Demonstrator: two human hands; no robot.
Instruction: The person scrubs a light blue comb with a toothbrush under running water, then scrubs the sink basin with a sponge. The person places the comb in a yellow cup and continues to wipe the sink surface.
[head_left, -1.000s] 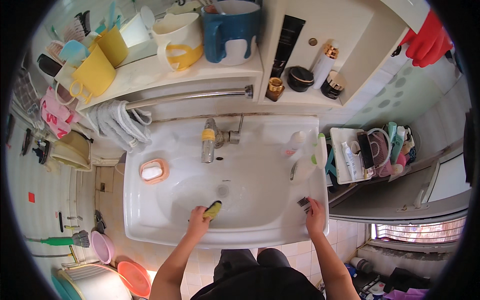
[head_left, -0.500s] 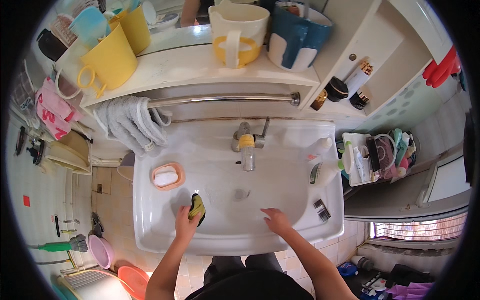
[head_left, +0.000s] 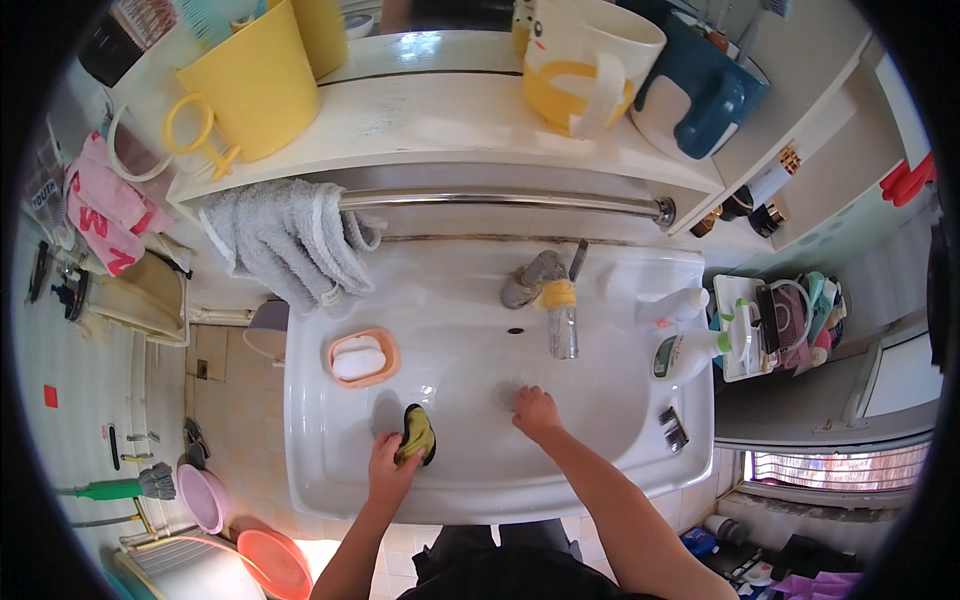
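Observation:
My left hand [head_left: 390, 470] is closed on a crumpled yellow-green cloth piece with black edges [head_left: 417, 437], perhaps a sock, held over the front left of the white washbasin [head_left: 470, 480]. Beyond it, a white bar of soap [head_left: 358, 358] lies in a peach soap dish [head_left: 390, 348] on the basin's left ledge. My right hand [head_left: 538, 412] reaches down to the bowl around the drain, fingers curled and close together. The fingertips partly cover the drain, so whatever they hold is hidden. The faucet [head_left: 557, 300], with a yellow band and clear spout extension, stands behind that hand.
Along the right ledge are a white pump bottle [head_left: 685, 356], another white bottle [head_left: 678, 308] and a small dark brush-like thing [head_left: 673, 430]. A grey towel [head_left: 285, 240] hangs on the metal rail [head_left: 500, 200]. Above, a shelf [head_left: 420, 120] carries yellow and blue cups.
My right hand has moved left to the drain, and its fingers have curled in. My left hand still grips the cloth piece. The whole view has shifted.

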